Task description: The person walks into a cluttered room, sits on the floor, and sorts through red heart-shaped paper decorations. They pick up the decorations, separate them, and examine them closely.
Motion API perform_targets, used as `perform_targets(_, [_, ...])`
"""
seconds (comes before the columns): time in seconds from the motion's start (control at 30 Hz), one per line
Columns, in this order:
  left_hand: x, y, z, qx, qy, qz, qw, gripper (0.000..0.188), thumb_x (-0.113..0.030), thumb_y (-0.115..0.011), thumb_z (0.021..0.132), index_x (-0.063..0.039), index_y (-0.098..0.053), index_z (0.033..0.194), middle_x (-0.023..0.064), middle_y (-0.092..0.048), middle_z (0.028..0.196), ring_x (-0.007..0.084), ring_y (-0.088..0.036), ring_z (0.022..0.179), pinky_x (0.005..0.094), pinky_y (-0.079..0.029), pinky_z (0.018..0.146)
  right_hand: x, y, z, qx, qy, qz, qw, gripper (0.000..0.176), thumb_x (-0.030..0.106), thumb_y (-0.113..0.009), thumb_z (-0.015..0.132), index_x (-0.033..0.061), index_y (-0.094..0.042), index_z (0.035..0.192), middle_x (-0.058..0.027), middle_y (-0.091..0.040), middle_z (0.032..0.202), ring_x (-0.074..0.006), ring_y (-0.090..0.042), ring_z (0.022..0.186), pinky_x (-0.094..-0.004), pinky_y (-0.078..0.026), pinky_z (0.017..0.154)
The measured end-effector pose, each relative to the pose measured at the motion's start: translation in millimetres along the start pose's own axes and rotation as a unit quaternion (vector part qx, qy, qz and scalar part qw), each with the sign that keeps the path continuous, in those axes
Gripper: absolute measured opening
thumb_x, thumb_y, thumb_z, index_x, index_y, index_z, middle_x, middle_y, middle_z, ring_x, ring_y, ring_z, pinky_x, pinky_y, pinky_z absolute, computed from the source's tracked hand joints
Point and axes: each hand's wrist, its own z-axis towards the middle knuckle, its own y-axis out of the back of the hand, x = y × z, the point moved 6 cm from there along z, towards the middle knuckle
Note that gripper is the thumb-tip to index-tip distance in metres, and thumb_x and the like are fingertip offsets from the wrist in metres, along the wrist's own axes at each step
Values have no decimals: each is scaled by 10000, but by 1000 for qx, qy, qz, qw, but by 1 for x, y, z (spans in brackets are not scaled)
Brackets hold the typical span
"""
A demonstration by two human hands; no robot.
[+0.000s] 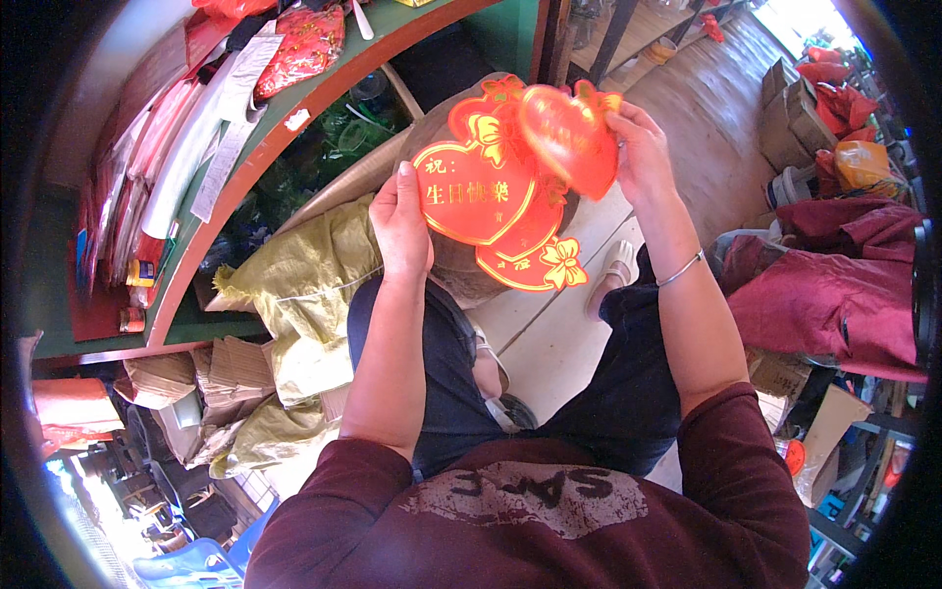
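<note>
My left hand (401,224) pinches the edge of a red heart-shaped paper card (475,213), with its thumb on the face. The card has a gold border, gold writing and a yellow bow. Across from it, my right hand (640,143) grips a second red heart card (570,136), tilted and blurred. Between and below them, more red cards (533,263) with bows are fanned out and overlap. Whether these rest on something or hang from my hands, I cannot tell. Under the cards is a rounded brown object (460,269), largely hidden.
At left, a curved green-and-red counter (313,103) carries packets of red paper goods (165,110). Beside my left knee stands a yellowish woven sack (316,258) near cardboard (235,368). A maroon cloth (817,294) covers things at right, with cardboard boxes (798,110) beyond.
</note>
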Motion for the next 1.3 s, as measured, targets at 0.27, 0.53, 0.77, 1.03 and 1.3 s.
perform_targets(0.27, [-2,-3,-2,1,-34,51,998,337,-258,-508,1031,33,-677,1019,49,-706,933,76,-627,801,229,-505,739,-27,-47,-33,158,-85,-128,976,257,61,-680,890,-17,-633,1130,-62,-691,981,-104,-656,820,-236,-537,743])
perform_targets(0.53, [-6,-8,-7,-6,-36,41,998,354,-275,-502,1034,34,-675,1035,49,-706,947,78,-627,818,236,-509,760,-17,-56,-43,157,111,-264,945,170,83,-698,897,2,-617,1024,-17,-680,930,-60,-623,826,-211,-500,722])
perform_targets(0.77, [-3,-12,-8,17,-25,33,999,338,-267,-516,1027,32,-675,1042,52,-701,964,83,-624,833,239,-507,759,-22,-64,-46,223,-24,-23,974,245,72,-602,941,1,-547,1169,-75,-658,1093,-125,-644,958,-284,-531,843])
perform_targets(1.03, [11,-24,-16,48,29,29,998,271,-209,-569,1002,31,-664,1083,39,-683,987,65,-599,841,234,-502,762,-27,-51,-37,157,-106,84,978,229,74,-564,947,-4,-551,1161,-117,-665,1096,-174,-667,948,-312,-548,851])
perform_targets(1.3, [0,-16,-12,24,-17,132,991,208,-78,-533,984,-4,-614,1160,63,-676,981,85,-629,828,224,-538,627,-38,-25,-23,3,-125,95,988,216,63,-535,947,-2,-590,1145,-126,-670,1091,-220,-665,969,-366,-548,873])
